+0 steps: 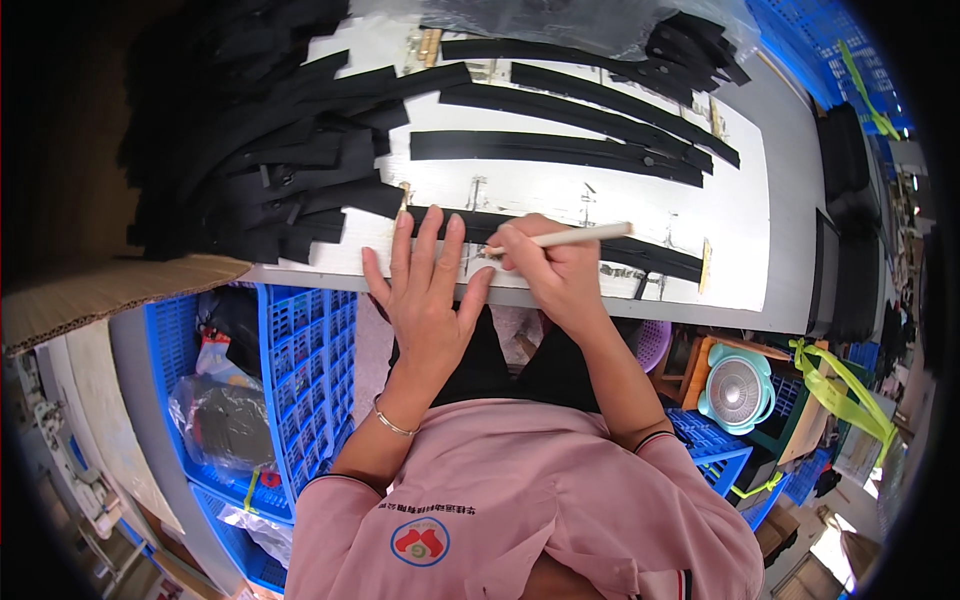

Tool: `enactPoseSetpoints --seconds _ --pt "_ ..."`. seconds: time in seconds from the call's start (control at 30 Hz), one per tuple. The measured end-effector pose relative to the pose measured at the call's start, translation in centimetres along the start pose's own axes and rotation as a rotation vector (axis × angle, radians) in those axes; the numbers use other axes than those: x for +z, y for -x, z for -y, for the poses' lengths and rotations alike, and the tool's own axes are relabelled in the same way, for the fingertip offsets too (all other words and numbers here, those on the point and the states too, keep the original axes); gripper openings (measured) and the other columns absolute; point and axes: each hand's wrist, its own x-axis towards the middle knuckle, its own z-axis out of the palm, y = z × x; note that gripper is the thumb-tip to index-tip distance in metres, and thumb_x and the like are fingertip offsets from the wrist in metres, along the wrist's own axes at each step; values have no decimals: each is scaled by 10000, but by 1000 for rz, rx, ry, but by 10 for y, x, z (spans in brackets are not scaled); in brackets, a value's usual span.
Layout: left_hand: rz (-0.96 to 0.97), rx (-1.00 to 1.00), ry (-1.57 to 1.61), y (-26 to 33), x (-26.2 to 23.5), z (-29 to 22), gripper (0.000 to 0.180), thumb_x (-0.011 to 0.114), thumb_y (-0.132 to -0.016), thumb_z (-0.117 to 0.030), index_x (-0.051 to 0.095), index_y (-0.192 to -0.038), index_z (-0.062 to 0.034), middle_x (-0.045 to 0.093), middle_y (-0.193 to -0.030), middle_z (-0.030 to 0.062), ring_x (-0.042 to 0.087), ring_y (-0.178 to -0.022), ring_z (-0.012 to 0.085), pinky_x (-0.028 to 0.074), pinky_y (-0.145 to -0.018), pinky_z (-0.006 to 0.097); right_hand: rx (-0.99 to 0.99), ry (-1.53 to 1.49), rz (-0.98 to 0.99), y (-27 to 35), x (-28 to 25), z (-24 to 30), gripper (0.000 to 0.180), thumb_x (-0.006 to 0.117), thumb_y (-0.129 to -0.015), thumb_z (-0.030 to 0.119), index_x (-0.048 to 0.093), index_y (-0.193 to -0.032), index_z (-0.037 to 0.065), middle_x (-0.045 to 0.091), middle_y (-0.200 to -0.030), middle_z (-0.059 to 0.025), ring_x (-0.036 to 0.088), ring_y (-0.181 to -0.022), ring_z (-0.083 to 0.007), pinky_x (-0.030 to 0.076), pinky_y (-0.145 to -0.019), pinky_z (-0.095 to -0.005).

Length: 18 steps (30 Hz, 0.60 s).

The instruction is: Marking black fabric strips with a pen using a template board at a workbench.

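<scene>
A long black fabric strip [650, 257] lies along the near part of a white board [740, 215] that bears dark marks and bits of yellowish tape. My left hand [428, 285] rests flat with its fingers spread, the fingertips at the strip's left part. In my right hand [560, 275] is a slim whitish pen [590, 233], pinched between thumb and fingers. Its tip points left, down by the strip's near edge, partly hidden by my fingers. Farther back on the board lie more black strips [550, 146], roughly parallel.
A large heap of black strips [270, 150] covers the left side, beside a cardboard edge [130, 295]. Clear plastic sheeting [560, 25] lies at the back. Blue crates [310, 370] stand below left; a turquoise fan-like thing [738, 388] sits below right. Black stacks [850, 240] border the right.
</scene>
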Motion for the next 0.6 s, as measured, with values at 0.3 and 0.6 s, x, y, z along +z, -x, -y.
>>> enactPoseSetpoints --seconds 0.3,0.6 --pt "27 17 -11 0 -1 0 606 753 -915 -311 574 -1458 -110 501 -1544 105 329 -1510 336 28 -1217 606 -11 217 -381 23 -65 -6 243 592 -1037 129 741 -931 -31 638 -721 -19 511 -645 -59 396 -583 -224" --pt "66 117 125 -12 4 -43 606 750 -912 -295 570 -1454 -90 499 -1539 128 381 -1476 333 125 -1217 598 -14 284 -340 22 -66 -9 222 606 -1024 122 728 -926 -36 661 -747 -46 537 -642 -75 418 -586 -241"
